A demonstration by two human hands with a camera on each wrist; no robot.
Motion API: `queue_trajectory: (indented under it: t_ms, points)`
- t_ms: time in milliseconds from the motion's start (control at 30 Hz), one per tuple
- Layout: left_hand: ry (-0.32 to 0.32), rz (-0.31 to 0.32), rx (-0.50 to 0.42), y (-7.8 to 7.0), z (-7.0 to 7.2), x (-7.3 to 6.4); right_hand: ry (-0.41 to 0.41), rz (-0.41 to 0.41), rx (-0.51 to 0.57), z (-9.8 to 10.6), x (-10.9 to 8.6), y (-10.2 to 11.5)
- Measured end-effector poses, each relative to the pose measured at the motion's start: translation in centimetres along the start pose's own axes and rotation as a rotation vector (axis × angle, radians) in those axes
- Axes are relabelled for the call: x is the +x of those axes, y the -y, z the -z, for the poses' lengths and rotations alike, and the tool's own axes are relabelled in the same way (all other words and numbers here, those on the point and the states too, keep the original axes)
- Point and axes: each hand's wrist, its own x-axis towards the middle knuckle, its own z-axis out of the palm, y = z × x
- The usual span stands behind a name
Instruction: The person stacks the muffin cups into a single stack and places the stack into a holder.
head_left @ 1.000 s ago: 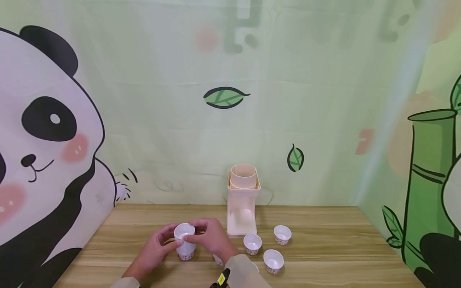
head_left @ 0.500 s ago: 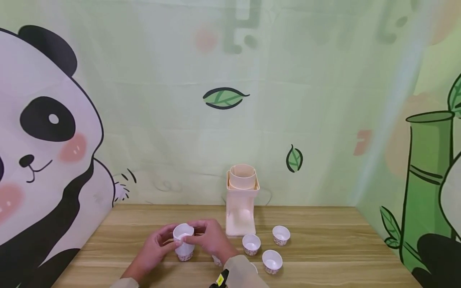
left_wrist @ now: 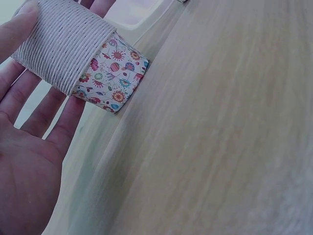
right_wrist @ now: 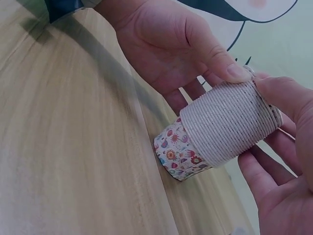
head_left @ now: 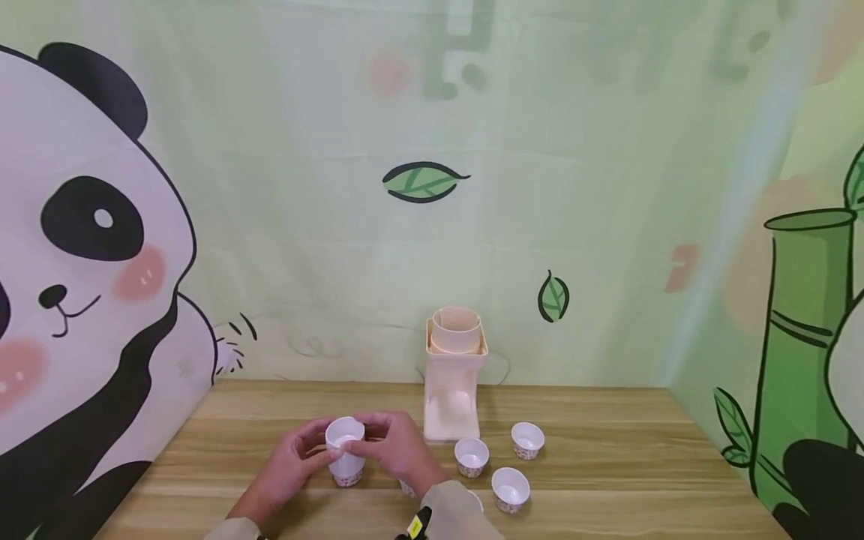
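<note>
White-rimmed floral cups (right_wrist: 230,125) are nested together, mouths up

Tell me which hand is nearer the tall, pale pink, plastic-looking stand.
Right. The right hand is front-left of the stand; the left hand is farther out on that same side.

"What's covered toward the front edge of the desk (head_left: 607,517), itself cut off?"
"One cup (head_left: 407,488), mostly behind the right hand (head_left: 398,450); a second cup (head_left: 477,501) behind the sleeve (head_left: 461,514)."
"And the wrist device (head_left: 421,518)?"
"Cut off below, its label (head_left: 415,527) too small to read."
"The held cup stack (right_wrist: 227,122)?"
"Its upper walls are hidden behind packed rims."
</note>
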Motion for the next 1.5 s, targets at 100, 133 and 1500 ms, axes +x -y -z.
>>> queue_trajectory:
  t_ms: [100, 133, 1500]
  points:
    - [-0.002, -0.008, 0.003, 0.1, 0.0, 0.0, -0.008, 0.018, 0.005, 0.0, -0.2, 0.0]
    - [0.0, -0.007, 0.004, 0.2, 0.0, 0.0, -0.009, 0.025, 0.007, 0.0, -0.2, -0.1]
    - [-0.005, -0.027, 0.003, 0.4, 0.0, 0.3, -0.115, 0.067, 0.055, 5.9, -4.9, 0.5]
